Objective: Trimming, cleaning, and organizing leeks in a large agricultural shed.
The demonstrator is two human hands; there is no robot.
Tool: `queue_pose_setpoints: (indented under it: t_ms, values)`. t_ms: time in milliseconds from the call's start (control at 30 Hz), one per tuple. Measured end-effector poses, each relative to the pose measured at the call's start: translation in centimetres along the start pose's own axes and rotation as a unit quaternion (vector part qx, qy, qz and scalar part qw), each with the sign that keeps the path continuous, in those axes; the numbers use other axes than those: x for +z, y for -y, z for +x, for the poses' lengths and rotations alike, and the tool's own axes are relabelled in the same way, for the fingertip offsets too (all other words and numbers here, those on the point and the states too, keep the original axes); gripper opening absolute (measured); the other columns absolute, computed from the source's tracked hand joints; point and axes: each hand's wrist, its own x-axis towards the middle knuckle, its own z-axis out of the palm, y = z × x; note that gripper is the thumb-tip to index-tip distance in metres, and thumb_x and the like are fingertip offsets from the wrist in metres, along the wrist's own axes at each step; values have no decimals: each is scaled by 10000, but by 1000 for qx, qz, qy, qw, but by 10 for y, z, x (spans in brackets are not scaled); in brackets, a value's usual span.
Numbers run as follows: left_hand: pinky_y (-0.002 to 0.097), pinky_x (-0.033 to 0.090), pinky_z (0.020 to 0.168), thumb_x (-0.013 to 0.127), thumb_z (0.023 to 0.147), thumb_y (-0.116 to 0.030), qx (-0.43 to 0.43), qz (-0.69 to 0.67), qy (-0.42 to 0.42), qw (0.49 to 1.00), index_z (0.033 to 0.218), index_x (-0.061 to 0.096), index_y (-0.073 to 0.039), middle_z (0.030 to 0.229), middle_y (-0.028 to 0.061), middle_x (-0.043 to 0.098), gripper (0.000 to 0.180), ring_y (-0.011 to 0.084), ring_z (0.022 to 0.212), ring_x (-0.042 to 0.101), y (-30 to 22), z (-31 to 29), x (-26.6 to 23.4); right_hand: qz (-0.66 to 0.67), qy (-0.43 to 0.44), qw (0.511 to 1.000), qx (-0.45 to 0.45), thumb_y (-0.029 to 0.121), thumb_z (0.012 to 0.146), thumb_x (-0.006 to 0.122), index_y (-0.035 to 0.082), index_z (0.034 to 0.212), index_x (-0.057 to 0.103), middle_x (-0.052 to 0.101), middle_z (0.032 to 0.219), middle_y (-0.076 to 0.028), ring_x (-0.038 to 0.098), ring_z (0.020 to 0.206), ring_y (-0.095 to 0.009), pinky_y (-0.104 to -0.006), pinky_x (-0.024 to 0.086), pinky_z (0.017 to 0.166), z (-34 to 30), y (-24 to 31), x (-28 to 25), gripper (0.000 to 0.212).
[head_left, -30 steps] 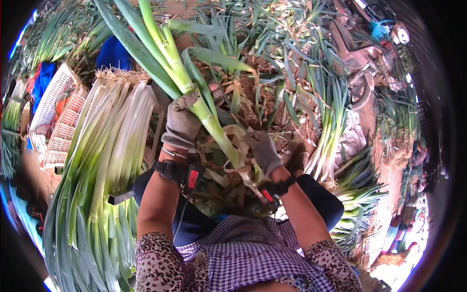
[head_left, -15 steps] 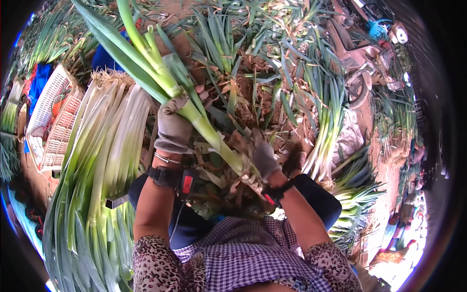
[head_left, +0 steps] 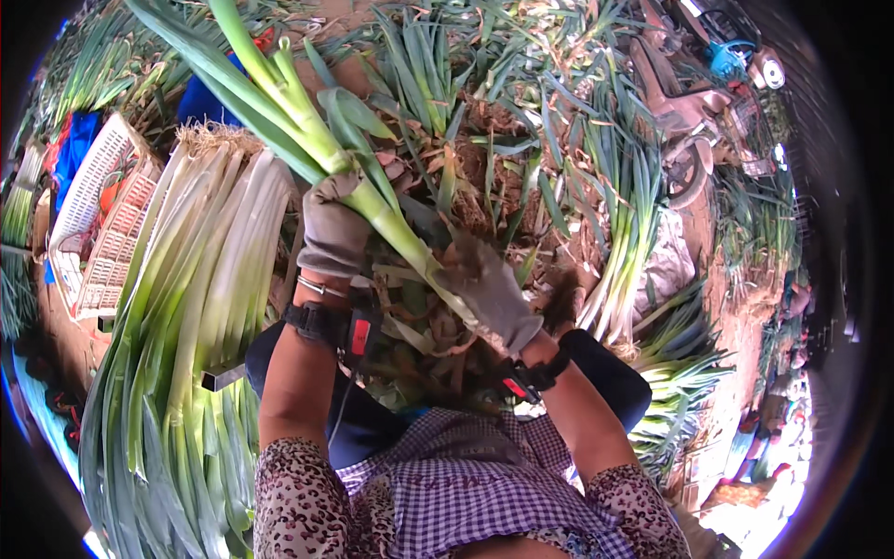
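A thick leek (head_left: 391,228) slants across the middle, green leaves toward the upper left and its pale lower end toward me. My left hand (head_left: 333,224), in a grey glove, is wrapped round its stalk just below where the leaves part. Against the lower stalk is my right hand (head_left: 494,293), also gloved; its fingers are smeared by motion, so I cannot tell how they are placed. The root end is partly hidden beside that hand. Loose peeled leaves and brown husks (head_left: 410,321) lie under the leek.
At my left a large bundle of leeks (head_left: 209,242) lies on a metal stand (head_left: 223,375), roots facing away. Beyond it stands a white plastic basket (head_left: 93,210). More leeks (head_left: 619,252) lie at my right, near a bicycle-like vehicle (head_left: 684,102). Leaf scraps cover the ground ahead.
My right hand has moved left and slightly up along the lower stalk, now covering more of it. My left hand keeps its hold, and the leek has barely shifted.
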Motion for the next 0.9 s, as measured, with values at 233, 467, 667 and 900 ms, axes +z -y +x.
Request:
queue_pose_setpoints:
  t_ms: [233,467,667,900]
  values:
    - [569,503,984,792,847,-404,-8,-35,73,997,1482,477,19,1111,179,683,825,339,1003,660,-13,0,8,-31,64,997,-16,217,892,841,35,1079,722,713,1006,-46,634,871,-117,-307,535,796,13,-5,-12,287]
    - [518,495,907,786,843,-354,-9,-40,106,994,1470,498,22,1103,171,685,785,308,946,632,-21,2,-5,-190,-70,978,-53,198,868,840,44,1031,726,745,1034,-83,704,810,-190,-341,569,727,-22,-14,-49,252]
    - [543,534,928,687,865,-212,13,-59,-10,998,1330,569,32,1128,225,689,538,356,968,654,-14,4,2,-356,-69,909,-205,148,815,845,76,1059,660,670,1030,-121,690,952,-328,-422,562,796,-25,47,34,315]
    - [540,560,913,561,881,-141,9,-17,-127,992,1205,600,46,1054,208,691,376,359,945,676,-17,2,-5,-347,-110,897,-251,122,811,794,88,1009,639,644,972,-114,653,907,-348,-422,541,768,-7,38,43,253]
